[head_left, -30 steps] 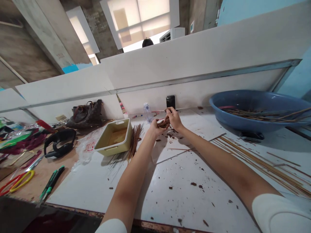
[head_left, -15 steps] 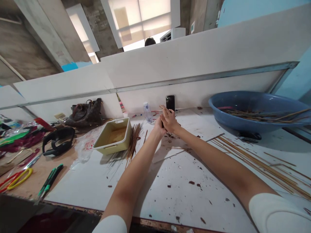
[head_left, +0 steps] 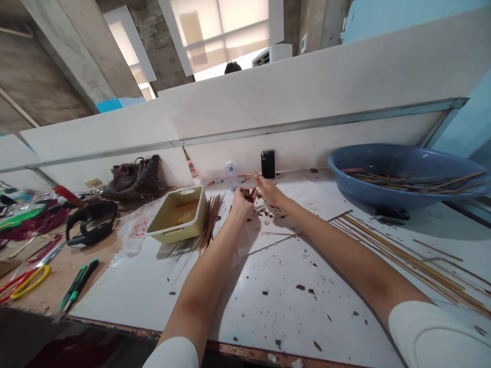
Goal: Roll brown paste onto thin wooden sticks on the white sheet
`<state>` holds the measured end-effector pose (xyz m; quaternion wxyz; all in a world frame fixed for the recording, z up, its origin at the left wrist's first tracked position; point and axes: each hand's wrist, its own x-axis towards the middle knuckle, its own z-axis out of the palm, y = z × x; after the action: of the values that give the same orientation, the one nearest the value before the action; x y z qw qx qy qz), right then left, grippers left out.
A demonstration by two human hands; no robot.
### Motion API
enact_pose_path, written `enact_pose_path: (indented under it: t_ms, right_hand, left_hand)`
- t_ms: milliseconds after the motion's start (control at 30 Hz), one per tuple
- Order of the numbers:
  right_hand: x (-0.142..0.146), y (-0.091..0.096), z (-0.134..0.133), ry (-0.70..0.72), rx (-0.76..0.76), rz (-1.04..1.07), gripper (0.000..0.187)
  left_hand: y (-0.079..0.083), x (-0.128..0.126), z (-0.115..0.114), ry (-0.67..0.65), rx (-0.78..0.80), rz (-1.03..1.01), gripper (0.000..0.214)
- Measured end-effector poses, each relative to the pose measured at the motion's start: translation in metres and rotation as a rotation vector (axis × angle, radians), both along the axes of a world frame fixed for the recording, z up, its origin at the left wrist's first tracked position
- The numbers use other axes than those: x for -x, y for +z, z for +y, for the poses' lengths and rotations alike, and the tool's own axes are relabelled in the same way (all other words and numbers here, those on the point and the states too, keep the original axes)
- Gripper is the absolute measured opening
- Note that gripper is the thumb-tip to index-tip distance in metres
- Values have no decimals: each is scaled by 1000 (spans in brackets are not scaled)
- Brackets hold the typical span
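Note:
My left hand is curled round a dark brown crumbly clump, which shows between its thumb and fingers. Just to the right, my right hand is held apart from it with fingers stretched toward the clump; nothing can be seen in it. Brown crumbs lie on the white table board under the hands. Behind them stand a clear plastic bottle and a black phone leaning on the partition. Thin brown sticks lie left of my left hand.
A yellow-green basin with brownish liquid stands at left, near a black headset, scissors and green-black tools. At right are a large blue basin holding thin sticks and a row of long sticks. A person's head shows beyond the partition.
My hands were pressed together and have now come apart. My left hand has shifted left, uncovering the brown clump in it; the right hand's fingers have moved off it.

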<state>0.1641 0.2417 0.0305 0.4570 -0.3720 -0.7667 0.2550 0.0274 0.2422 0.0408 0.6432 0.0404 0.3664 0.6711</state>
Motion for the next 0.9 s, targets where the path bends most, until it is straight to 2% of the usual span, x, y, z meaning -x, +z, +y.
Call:
enact_pose_path:
  t_ms: [133,233,333,433,633,800,833,900]
  right_hand:
    - [-50,-14,27,-340,273,-183,114]
    - [-71,-33,35,-385,343,-242,114]
    - [-71,-44,35,-310,351,-288,106]
    - [-58,-45,31,-181,343,-321,95]
    - [-37,-34,17,35,408,-314,86]
    - [-42,-22,9,312,477,-97,78]
    - [-46,-19,10,329,490,-53,77]
    - [-58,-14,17,272,476,-25,78]
  left_hand:
    - [13,27,5,6,40,-20,19]
    - [17,41,5,25,24,-14,19]
    - [14,48,6,47,17,6,21]
    - [7,50,7,63,29,35,22]
    - [-7,52,9,123,85,136,29]
    - [-12,51,7,203,89,239,27]
    - [-13,50,7,214,84,261,26]
    - [-15,47,6,230,71,308,23]
